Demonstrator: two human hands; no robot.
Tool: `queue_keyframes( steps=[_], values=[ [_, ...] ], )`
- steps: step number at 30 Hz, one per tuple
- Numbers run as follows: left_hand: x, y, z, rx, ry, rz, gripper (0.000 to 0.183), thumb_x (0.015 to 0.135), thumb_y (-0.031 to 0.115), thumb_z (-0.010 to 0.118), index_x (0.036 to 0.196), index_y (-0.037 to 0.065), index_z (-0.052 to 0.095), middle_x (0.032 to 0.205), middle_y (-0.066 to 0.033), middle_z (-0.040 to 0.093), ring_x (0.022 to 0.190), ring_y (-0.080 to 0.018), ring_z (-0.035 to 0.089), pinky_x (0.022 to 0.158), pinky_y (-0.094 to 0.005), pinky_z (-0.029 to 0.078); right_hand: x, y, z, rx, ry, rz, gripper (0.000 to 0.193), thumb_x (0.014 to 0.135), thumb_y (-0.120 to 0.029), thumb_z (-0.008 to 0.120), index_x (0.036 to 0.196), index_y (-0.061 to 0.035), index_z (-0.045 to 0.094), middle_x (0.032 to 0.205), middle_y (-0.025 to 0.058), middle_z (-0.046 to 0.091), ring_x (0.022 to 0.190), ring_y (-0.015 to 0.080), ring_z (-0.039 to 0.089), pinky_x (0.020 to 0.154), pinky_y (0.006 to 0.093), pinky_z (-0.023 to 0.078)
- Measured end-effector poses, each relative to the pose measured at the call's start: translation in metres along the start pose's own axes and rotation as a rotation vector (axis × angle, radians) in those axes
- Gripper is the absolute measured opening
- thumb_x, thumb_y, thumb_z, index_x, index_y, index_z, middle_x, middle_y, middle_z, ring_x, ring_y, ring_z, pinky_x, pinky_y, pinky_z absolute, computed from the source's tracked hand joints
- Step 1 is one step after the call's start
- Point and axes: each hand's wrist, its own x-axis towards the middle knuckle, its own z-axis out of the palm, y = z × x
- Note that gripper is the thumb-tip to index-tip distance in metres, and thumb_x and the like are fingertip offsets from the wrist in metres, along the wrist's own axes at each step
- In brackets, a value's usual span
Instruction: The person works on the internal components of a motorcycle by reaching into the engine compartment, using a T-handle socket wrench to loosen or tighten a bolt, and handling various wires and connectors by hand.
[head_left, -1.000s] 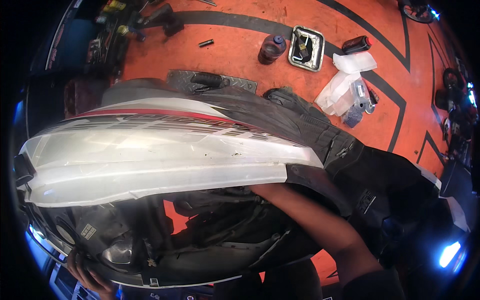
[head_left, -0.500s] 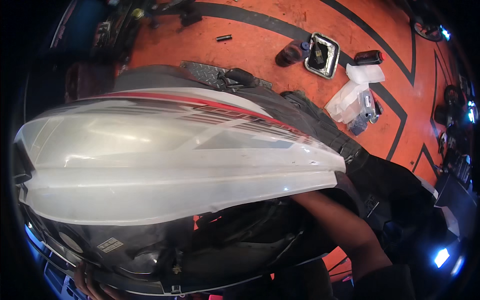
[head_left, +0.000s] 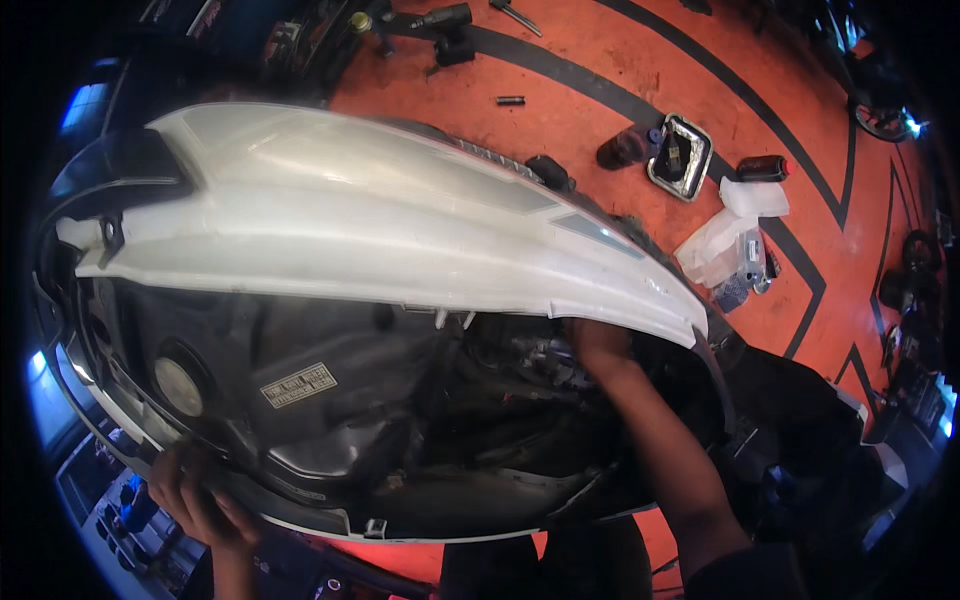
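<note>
A long white scooter side panel (head_left: 330, 240) with grey stripes stretches across the view, its near edge standing apart from the dark body underneath. My right hand (head_left: 600, 345) reaches over the opening and in beneath this panel's edge; its fingers are hidden there. The near side panel (head_left: 450, 528), dark inside with a pale rim, curves along the bottom. My left hand (head_left: 195, 495) curls its fingers over that panel's rim at the lower left. Between the panels lie a round cap (head_left: 180, 387), a dark cover with a label (head_left: 296, 385) and shadowed inner parts.
On the orange floor (head_left: 590, 60) stand a metal tray (head_left: 690, 190) and a dark bottle (head_left: 622, 150). Crumpled white paper (head_left: 715, 250), a dark red-capped bottle (head_left: 762, 168), a black cylinder (head_left: 510, 100) and a power tool (head_left: 445, 30) lie around. A wheel (head_left: 880, 118) shows far right.
The white panel's near edge has risen away from the body, showing the cap, label and inner parts. My right hand moved with it. More of my left hand shows on the near rim.
</note>
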Motion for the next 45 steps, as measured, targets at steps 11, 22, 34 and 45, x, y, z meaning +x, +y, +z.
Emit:
queue_keyframes(
  steps=[11, 22, 34, 45],
  values=[
    [0.007, 0.011, 0.004, -0.057, 0.058, -0.036, 0.041, 0.100, 0.029, 0.044, 0.111, -0.005, 0.064, 0.118, -0.0228, 0.062, 0.112, -0.0384, 0.060, 0.097, -0.0468, 0.046, -0.013, 0.003, -0.030, 0.053, -0.213, 0.005, 0.042, 0.101, -0.033, 0.056, 0.133, -0.0054, 0.058, 0.131, 0.0271, 0.060, 0.118, 0.0463, 0.059, 0.093, 0.0530, 0.051],
    [0.007, 0.016, -0.010, 0.021, 0.026, -0.081, 0.037, 0.100, 0.028, 0.046, 0.104, -0.003, 0.066, 0.113, -0.0223, 0.066, 0.104, -0.0381, 0.063, 0.092, -0.0457, 0.047, -0.020, 0.030, -0.019, 0.083, -0.286, -0.130, 0.038, 0.101, -0.023, 0.056, 0.134, -0.0049, 0.052, 0.132, 0.0252, 0.059, 0.118, 0.0466, 0.058, 0.096, 0.0533, 0.050],
    [0.014, 0.007, 0.021, -0.122, 0.183, -0.055, 0.026, 0.075, 0.018, 0.066, 0.098, 0.006, 0.066, 0.112, -0.0099, 0.065, 0.097, -0.0292, 0.062, 0.084, -0.0413, 0.046, -0.021, 0.068, 0.028, 0.196, -0.013, -0.388, 0.051, 0.090, -0.001, 0.068, 0.137, 0.0088, 0.050, 0.134, 0.0313, 0.055, 0.127, 0.0469, 0.052, 0.106, 0.0475, 0.044],
    [0.017, 0.009, 0.015, -0.154, 0.172, -0.023, 0.026, 0.074, 0.019, 0.070, 0.096, 0.005, 0.066, 0.111, -0.0103, 0.065, 0.098, -0.0293, 0.062, 0.083, -0.0413, 0.048, -0.004, 0.051, 0.028, 0.371, -0.094, -0.308, 0.036, 0.091, 0.004, 0.062, 0.126, 0.0119, 0.056, 0.125, 0.0315, 0.060, 0.116, 0.0483, 0.059, 0.100, 0.0494, 0.047]
  ],
)
